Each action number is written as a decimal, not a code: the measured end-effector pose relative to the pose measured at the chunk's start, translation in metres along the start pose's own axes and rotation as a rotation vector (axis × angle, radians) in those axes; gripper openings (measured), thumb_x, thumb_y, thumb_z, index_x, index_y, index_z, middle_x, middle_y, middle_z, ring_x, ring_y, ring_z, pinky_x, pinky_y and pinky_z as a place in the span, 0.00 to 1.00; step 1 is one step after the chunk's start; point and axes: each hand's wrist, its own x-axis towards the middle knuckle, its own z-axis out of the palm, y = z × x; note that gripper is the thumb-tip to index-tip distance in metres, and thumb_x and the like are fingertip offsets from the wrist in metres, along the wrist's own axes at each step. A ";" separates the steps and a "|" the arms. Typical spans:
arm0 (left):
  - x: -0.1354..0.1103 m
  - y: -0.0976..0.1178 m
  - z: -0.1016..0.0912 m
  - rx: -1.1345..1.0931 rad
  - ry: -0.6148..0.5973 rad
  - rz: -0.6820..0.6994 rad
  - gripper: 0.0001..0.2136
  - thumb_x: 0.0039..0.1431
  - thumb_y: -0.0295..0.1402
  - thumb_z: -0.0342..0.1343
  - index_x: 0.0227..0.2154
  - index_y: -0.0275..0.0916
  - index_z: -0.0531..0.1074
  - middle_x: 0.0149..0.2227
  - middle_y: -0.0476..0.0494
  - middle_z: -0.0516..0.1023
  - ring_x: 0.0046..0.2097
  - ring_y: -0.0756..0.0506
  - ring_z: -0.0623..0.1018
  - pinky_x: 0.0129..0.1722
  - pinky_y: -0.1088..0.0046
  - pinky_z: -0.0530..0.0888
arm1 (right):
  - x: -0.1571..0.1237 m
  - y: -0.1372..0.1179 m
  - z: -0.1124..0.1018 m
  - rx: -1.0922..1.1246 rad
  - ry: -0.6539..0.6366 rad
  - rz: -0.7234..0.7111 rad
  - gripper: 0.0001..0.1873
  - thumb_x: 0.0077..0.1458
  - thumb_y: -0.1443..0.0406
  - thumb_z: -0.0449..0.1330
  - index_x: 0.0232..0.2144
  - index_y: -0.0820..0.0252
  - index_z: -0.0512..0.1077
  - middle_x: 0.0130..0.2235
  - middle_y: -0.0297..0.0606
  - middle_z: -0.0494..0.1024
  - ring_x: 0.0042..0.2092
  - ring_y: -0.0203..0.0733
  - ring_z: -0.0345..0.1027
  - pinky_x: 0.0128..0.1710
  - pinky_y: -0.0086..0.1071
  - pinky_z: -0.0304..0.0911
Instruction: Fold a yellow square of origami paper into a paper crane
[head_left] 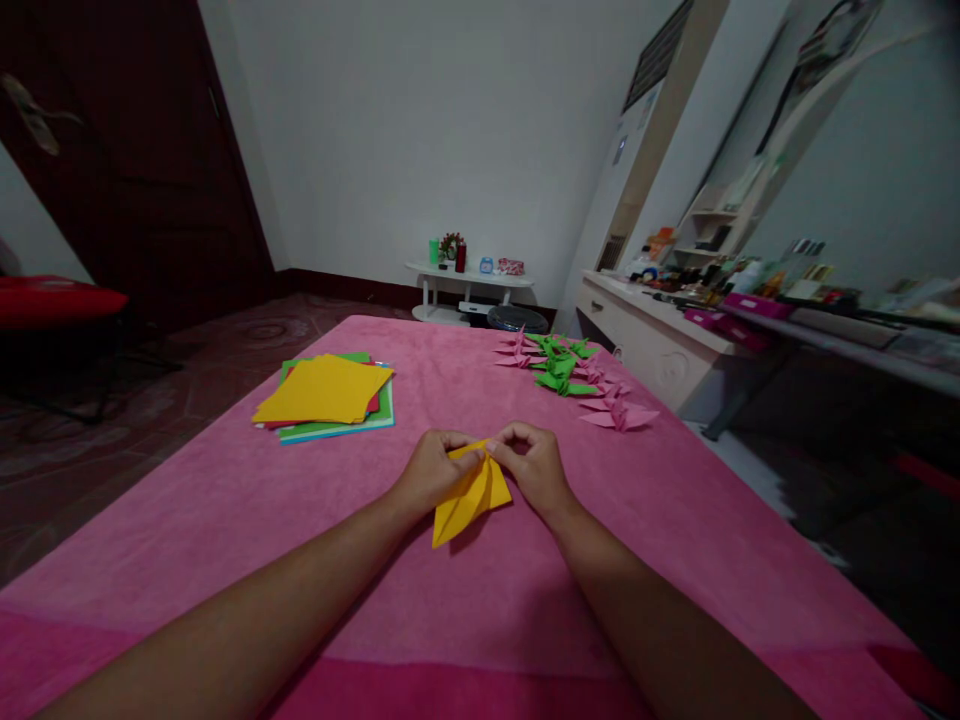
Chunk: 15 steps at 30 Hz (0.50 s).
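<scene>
A partly folded yellow paper (469,497) sits at the middle of the pink cloth-covered table (300,530). My left hand (431,467) pinches its upper left edge with closed fingers. My right hand (534,463) pinches the upper right edge, fingers also closed. Both hands meet at the top of the fold, and the paper's pointed end lies toward me on the cloth.
A stack of coloured paper sheets (326,397), yellow on top, lies at the left. Several folded pink and green paper cranes (574,378) lie at the far right. Beyond stand a white low table (469,285), a cluttered dresser (675,320) and a dark door (150,170).
</scene>
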 end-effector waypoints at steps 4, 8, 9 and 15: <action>-0.001 0.006 0.002 -0.094 0.003 -0.064 0.17 0.43 0.42 0.61 0.27 0.30 0.77 0.23 0.46 0.74 0.22 0.51 0.70 0.22 0.78 0.64 | 0.000 -0.003 0.000 -0.095 0.040 -0.081 0.05 0.46 0.66 0.60 0.21 0.61 0.70 0.23 0.32 0.70 0.27 0.36 0.62 0.28 0.28 0.59; -0.003 0.010 0.002 -0.159 -0.027 -0.096 0.17 0.41 0.42 0.64 0.28 0.30 0.76 0.24 0.45 0.75 0.23 0.51 0.71 0.23 0.77 0.65 | -0.001 -0.003 0.000 -0.184 0.069 -0.198 0.05 0.47 0.68 0.59 0.21 0.59 0.70 0.24 0.33 0.71 0.28 0.37 0.64 0.30 0.29 0.59; -0.003 0.010 0.001 -0.165 -0.031 -0.102 0.17 0.40 0.41 0.64 0.27 0.30 0.75 0.24 0.46 0.74 0.23 0.51 0.70 0.23 0.78 0.64 | -0.002 -0.003 0.000 -0.225 0.068 -0.231 0.05 0.48 0.68 0.59 0.21 0.59 0.70 0.25 0.33 0.71 0.29 0.37 0.64 0.31 0.30 0.59; 0.001 0.009 -0.002 -0.113 -0.032 -0.107 0.11 0.40 0.36 0.61 0.19 0.32 0.70 0.18 0.52 0.66 0.20 0.55 0.64 0.20 0.80 0.59 | -0.004 -0.005 0.000 -0.498 0.017 -0.439 0.06 0.51 0.68 0.58 0.24 0.57 0.72 0.28 0.36 0.74 0.34 0.41 0.65 0.40 0.36 0.57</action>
